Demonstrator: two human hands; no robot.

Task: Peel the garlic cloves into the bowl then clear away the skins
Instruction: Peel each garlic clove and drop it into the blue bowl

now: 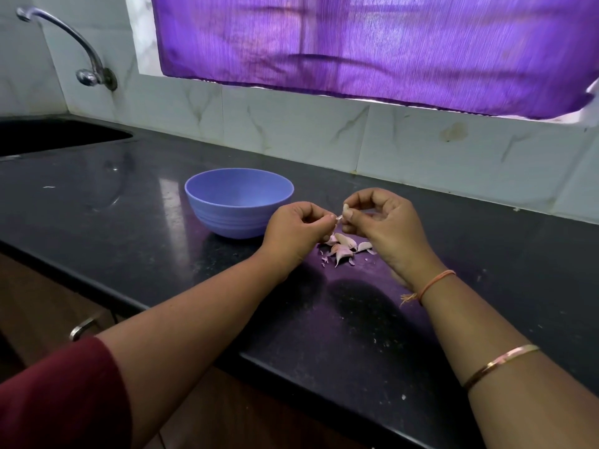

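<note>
Pinching clove (pixel 346 210) over counter (pixel 97 222), bowl (pixel 227 218) just L

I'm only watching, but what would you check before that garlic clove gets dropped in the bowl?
1. Clove gripped by the right hand: ok.
2. Left hand pinching the loose skin: ok.
3. Clove fully peeled: cannot tell, the fingers hide most of it.
4. Bowl upright, just left of the hands: ok.
5. Room in the bowl: ok, nothing visible inside.
6. Counter free of skins: not ok, scraps lie beside the remaining cloves.
</note>
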